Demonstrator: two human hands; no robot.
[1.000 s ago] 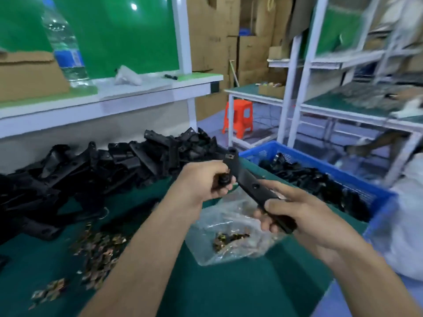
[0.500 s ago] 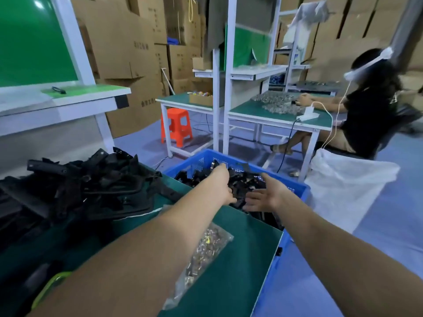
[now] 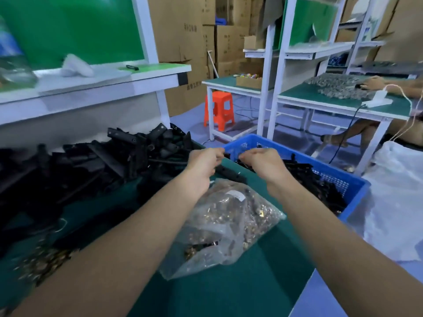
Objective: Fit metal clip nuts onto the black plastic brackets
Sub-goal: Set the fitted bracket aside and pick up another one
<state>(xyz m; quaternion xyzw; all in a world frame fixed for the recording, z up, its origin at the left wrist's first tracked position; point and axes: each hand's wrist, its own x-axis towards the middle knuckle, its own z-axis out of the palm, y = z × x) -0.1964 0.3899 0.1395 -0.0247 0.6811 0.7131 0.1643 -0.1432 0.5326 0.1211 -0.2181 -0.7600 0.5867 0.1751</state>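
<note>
Tabletop [image 3: 229, 289] of dark green matting carried a heap of black plastic brackets [image 3: 103, 161] at left; more filled the blue perforated plastic basket [image 3: 353, 197] at right. Between our forearms lay the clear plastic bag [image 3: 217, 255] of metal clip nuts [image 3: 231, 216]. Our left hand [image 3: 202, 163] and right hand [image 3: 261, 163] curled at the basket's rim. Gripping anything? We couldn't tell. We judged a firmly held bracket would take its clip squarely.
</note>
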